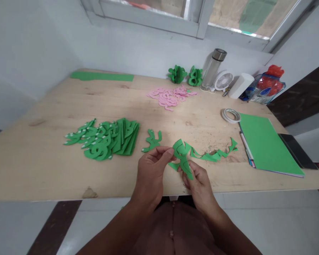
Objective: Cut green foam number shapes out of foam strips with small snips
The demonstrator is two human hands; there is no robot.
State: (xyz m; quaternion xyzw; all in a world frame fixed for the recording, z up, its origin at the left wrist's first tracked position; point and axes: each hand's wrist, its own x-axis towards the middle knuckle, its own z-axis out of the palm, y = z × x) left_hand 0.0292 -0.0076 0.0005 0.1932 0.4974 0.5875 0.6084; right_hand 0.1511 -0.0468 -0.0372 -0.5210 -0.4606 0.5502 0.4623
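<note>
Above the table's front edge, my left hand is closed, pinching a green paper piece with curved dark lines drawn on it. My right hand is closed round the lower right end of the same piece; its fingertips are partly hidden behind the paper. Just beyond my left hand lies a small green paper cutout with a few white patches. Curved green paper scraps trail off to the right of my hands.
Left lie many green cutouts and stacked green pieces. Pink cutouts and two standing green paper shapes are behind. Right are tape rolls, green sheets, a pen, a bottle and a fan.
</note>
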